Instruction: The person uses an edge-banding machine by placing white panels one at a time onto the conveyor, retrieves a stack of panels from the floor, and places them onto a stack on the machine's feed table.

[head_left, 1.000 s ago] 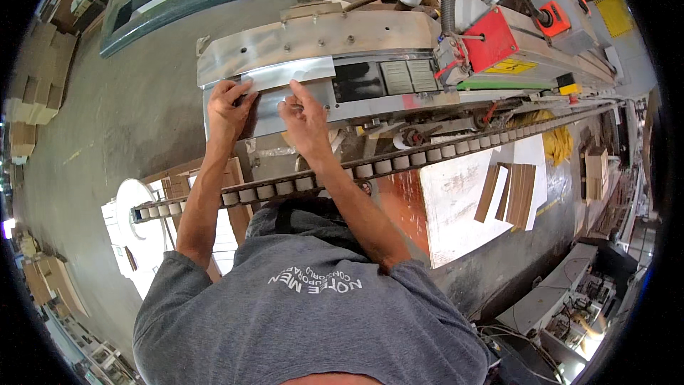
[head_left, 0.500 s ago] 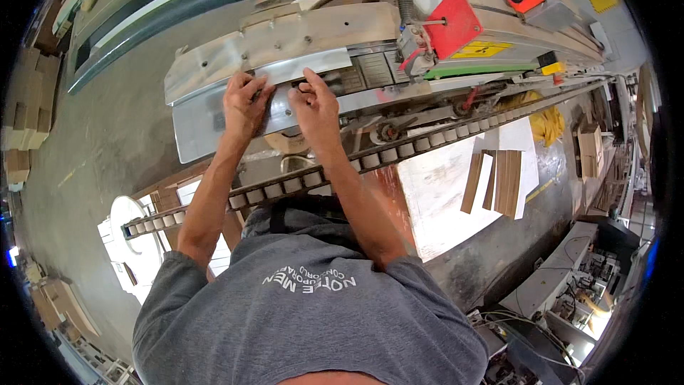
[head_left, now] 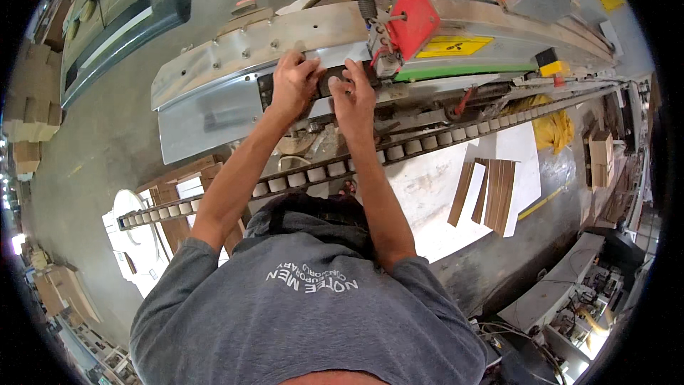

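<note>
A narrow white strip (head_left: 335, 55) lies along the metal guide (head_left: 235, 46) of a long machine, its right end at the machine head with the red plate (head_left: 412, 20). My left hand (head_left: 293, 85) is closed, with its curled fingertips at the strip's near edge. Close on its right is my right hand (head_left: 353, 96), whose thumb and index finger are apart. Its index fingertip is at the strip's near edge. Below the fingers is a dark track (head_left: 324, 84), partly hidden by both hands. A bare metal table (head_left: 206, 125) extends left of my left hand.
A roller rail (head_left: 285, 184) runs between my body and the machine. Brown strips (head_left: 499, 196) and one white strip lie on a large white board (head_left: 431, 232) at right. A yellow cloth (head_left: 556, 128) hangs beyond. Cardboard boxes (head_left: 32, 100) stand far left.
The white strip has slid right along the guide toward the machine head. Both hands have moved right with it. The view has shifted slightly too.
</note>
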`<state>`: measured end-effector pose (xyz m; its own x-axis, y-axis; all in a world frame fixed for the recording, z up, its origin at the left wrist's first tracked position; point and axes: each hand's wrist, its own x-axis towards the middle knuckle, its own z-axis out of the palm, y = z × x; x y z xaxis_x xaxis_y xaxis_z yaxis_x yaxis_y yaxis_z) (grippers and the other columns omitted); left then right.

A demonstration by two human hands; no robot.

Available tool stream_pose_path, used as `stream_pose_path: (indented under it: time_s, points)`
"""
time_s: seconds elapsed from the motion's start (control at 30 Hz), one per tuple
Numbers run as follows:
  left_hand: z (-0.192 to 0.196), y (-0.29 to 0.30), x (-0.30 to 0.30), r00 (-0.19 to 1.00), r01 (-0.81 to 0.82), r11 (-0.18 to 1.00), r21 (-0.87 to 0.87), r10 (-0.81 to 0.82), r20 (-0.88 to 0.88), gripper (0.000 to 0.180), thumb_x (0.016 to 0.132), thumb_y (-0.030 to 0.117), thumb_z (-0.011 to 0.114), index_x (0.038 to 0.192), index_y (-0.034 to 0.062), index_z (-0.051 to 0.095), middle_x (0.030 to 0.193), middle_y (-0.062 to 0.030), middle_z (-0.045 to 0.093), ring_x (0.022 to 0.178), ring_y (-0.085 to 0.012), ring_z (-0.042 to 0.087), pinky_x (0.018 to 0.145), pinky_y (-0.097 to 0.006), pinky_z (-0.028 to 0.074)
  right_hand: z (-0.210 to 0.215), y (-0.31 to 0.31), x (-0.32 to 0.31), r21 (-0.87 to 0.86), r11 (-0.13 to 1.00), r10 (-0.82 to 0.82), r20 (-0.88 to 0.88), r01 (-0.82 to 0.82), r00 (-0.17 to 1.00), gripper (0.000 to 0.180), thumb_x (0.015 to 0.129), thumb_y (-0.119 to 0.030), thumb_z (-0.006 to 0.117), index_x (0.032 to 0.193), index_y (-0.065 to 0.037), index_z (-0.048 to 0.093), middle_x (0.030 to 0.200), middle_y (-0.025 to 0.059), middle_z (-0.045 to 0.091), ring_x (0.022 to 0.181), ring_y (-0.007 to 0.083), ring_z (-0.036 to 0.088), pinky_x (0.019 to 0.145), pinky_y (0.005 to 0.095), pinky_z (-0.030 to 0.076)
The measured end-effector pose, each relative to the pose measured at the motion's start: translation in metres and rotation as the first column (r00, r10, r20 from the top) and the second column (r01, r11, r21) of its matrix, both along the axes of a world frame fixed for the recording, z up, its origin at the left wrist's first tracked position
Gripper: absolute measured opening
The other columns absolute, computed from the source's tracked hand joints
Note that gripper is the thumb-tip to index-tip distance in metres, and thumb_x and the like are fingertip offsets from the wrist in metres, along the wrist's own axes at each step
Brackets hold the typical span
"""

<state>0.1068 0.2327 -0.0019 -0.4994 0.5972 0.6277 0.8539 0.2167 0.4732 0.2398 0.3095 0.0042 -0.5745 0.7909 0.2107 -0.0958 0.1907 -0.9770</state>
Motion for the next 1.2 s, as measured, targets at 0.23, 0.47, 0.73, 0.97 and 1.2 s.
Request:
stream_pose_path:
  time_s: [0.23,0.47,0.73,0.97,1.2]
  points:
    - [0.010,0.050,0.017,0.987,0.052,0.992,-0.119,-0.033,0.160,0.020,0.082,0.013,0.076,0.100,0.0045,0.073,0.094,-0.0163,0.065,0.089,-0.0371,0.064,0.077,-0.046,0.052,0.030,0.001,0.126,0.242,0.967,-0.111,0.099,0.084,0.989,0.032,0.090,-0.003,0.068,0.122,-0.005,0.069,0.113,0.0188,0.070,0.096,0.0259,0.070,0.082,0.0385,0.057]
    - [0.015,0.000,0.028,0.987,0.138,0.988,-0.067,-0.132,0.091,0.018,0.084,0.008,0.077,0.101,0.0019,0.075,0.092,-0.0144,0.067,0.081,-0.0297,0.067,0.072,-0.037,0.055,-0.039,0.050,0.305,0.698,0.650,-0.758,0.568,0.302,0.319,0.043,0.088,-0.015,0.072,0.126,0.003,0.062,0.131,0.0229,0.063,0.126,0.0391,0.054,0.111,0.0504,0.040]
    - [0.003,-0.058,0.047,0.943,0.143,0.986,-0.083,-0.111,0.313,0.015,0.086,0.005,0.074,0.101,0.0010,0.075,0.092,-0.0131,0.067,0.076,-0.0257,0.067,0.068,-0.035,0.055,-0.079,0.069,0.359,0.606,0.729,-0.661,0.744,0.317,0.097,0.052,0.083,-0.013,0.075,0.131,0.002,0.059,0.129,0.0272,0.058,0.119,0.0427,0.057,0.100,0.0484,0.051]
    - [0.038,-0.113,0.045,0.918,-0.010,0.999,0.036,-0.006,0.397,0.018,0.087,0.000,0.072,0.105,0.0017,0.076,0.092,-0.0103,0.067,0.072,-0.0174,0.061,0.061,-0.030,0.049,0.032,0.007,0.274,0.440,0.860,-0.495,0.598,0.258,0.630,0.050,0.084,-0.004,0.073,0.132,-0.002,0.060,0.119,0.0216,0.059,0.097,0.0319,0.062,0.081,0.0410,0.055]
    - [0.051,-0.180,-0.002,0.944,-0.170,0.975,0.146,0.119,0.308,0.020,0.084,-0.003,0.071,0.103,0.0013,0.075,0.087,-0.0101,0.069,0.069,-0.0165,0.061,0.057,-0.028,0.047,0.046,-0.047,0.043,0.686,0.626,0.120,0.384,-0.370,0.916,0.048,0.078,-0.002,0.071,0.124,-0.003,0.061,0.118,0.0180,0.061,0.110,0.0395,0.056,0.094,0.0472,0.048]
